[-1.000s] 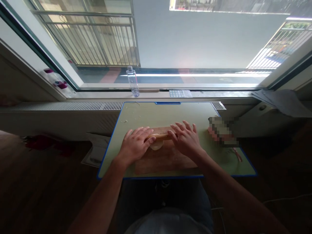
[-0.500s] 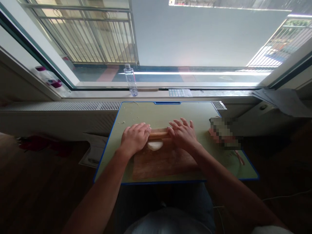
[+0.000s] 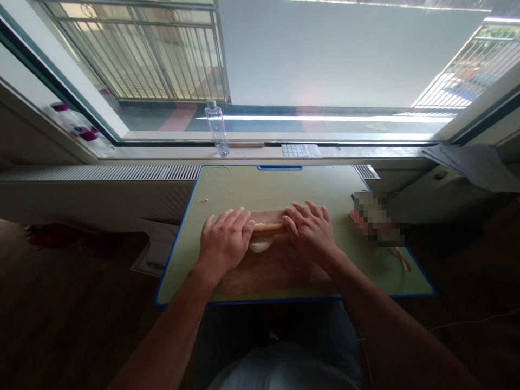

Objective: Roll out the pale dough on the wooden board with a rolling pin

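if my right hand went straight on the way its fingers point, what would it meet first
Your right hand, on the rolling pin, would cross the green tabletop and probably meet the blue-rimmed slot at its far edge, or the windowsill if higher; depth is unclear.

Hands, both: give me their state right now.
Left hand: open, laid over the left end of the rolling pin.
Right hand: open, laid over the rolling pin's right end.

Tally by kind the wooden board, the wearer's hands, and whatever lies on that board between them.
Hands: 2, the left hand and the right hand
Rolling pin: 1
Dough piece: 1, partly hidden
Wooden board: 1
Total: 5
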Demonstrator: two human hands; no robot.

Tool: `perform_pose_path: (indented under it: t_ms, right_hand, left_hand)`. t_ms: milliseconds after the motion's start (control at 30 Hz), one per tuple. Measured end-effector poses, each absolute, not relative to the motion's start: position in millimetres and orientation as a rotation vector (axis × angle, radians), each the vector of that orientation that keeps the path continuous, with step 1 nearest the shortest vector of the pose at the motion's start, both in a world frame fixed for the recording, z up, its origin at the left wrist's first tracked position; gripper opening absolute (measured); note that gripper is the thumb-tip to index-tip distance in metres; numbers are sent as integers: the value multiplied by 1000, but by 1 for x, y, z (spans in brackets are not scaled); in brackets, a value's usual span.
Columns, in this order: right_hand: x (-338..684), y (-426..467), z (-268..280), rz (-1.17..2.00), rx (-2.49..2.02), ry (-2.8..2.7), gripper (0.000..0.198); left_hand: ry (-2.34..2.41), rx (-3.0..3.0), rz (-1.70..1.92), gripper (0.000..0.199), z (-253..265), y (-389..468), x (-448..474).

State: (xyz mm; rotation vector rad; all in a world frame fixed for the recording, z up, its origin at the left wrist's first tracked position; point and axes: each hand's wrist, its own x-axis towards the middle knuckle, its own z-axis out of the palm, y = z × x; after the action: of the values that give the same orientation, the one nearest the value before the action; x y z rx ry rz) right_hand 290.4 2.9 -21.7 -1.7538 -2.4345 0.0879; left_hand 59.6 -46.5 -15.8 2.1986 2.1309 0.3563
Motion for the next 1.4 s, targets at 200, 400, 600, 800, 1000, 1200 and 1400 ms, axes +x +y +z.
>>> perform_pose_path:
  t_ms: [200, 400, 600, 800, 1000, 1200, 1400]
  right_hand:
    - [296, -10, -25, 79, -1702, -2401, 51]
    - [303, -28, -30, 108, -1647, -2347, 56]
    - [303, -37, -26, 150, -1673, -2326, 55]
    - [286, -9, -18, 207, -1689, -2365, 54]
    - [275, 16, -14, 230, -1670, -2483, 48]
    - [279, 35, -5, 194, -1740, -2592, 56]
    - [289, 54, 3, 320, -1775, -2671, 71]
  left_hand:
    - [2135, 2201, 371, 55, -17, -62, 63]
    - [2131, 2219, 414, 57, -21, -87, 67]
    - [2074, 2228, 437, 57, -22, -96, 62]
    - [2085, 2199, 360, 57, -9, -59, 53]
    - [2205, 2125, 228, 51, 1, -13, 49]
    - [2015, 2076, 19, 62, -3, 11, 40]
    - [1782, 2067, 3, 68, -6, 25, 32]
